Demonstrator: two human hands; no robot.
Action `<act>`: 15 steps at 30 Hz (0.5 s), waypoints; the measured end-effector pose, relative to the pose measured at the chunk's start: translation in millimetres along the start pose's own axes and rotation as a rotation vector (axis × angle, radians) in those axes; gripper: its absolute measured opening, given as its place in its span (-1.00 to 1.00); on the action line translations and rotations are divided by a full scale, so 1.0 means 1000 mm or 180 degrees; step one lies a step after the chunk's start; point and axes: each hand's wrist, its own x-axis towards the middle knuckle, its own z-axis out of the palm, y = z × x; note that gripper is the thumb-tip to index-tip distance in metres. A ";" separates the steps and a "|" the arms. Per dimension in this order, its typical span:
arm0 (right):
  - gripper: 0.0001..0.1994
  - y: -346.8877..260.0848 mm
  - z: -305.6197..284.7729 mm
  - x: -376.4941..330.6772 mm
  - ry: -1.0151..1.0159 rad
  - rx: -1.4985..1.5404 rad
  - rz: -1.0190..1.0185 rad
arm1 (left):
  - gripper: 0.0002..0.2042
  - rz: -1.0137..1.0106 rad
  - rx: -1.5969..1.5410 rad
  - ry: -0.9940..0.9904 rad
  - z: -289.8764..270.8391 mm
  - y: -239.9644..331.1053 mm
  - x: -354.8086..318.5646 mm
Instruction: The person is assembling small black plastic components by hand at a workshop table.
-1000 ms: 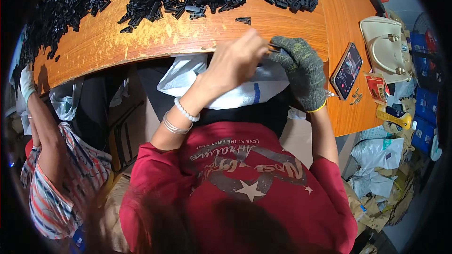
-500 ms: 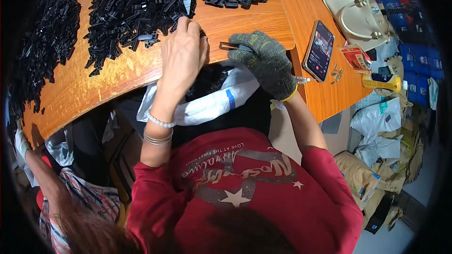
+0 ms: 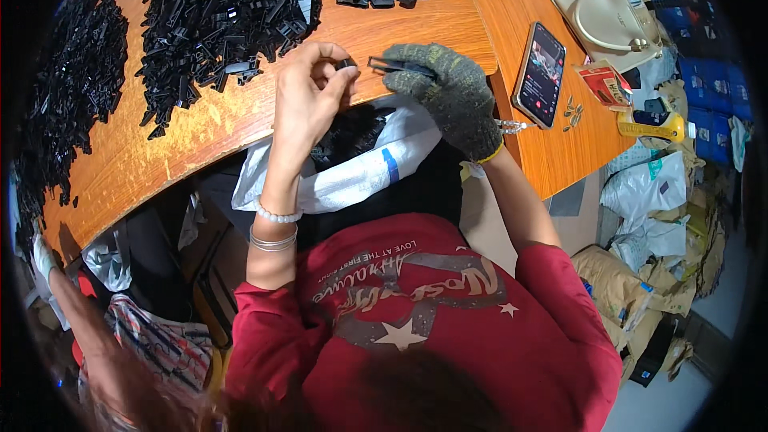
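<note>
The bare left hand [image 3: 308,92] pinches a small black plastic piece [image 3: 346,65]. The gloved right hand [image 3: 448,92] grips a flat black plastic strip [image 3: 394,65], its long axis pointing left at that piece, almost touching.

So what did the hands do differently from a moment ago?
The bare left hand and the gloved right hand were pressed close together; now they sit slightly apart. The left pinches a small black piece, and the right holds a longer black part pointed at it. The pile of black parts, the white bag below the table edge and the phone stayed as they were.
</note>
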 end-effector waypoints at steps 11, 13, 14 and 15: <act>-0.72 -0.010 -0.025 0.012 -0.0452 -0.0779 -0.0265 | -0.89 0.1569 0.1425 -0.0096 -0.007 -0.013 0.004; -0.71 -0.010 -0.028 0.014 -0.0621 -0.0878 -0.0216 | -0.89 0.1731 0.1459 -0.0075 -0.006 -0.013 0.004; -0.71 -0.014 -0.031 0.018 -0.0884 -0.0831 0.0170 | -0.89 0.1839 0.1467 -0.0037 -0.006 -0.014 0.004; -0.71 -0.014 -0.029 0.021 -0.0900 -0.0788 0.0142 | -0.88 0.1888 0.1573 0.0003 -0.009 -0.013 0.003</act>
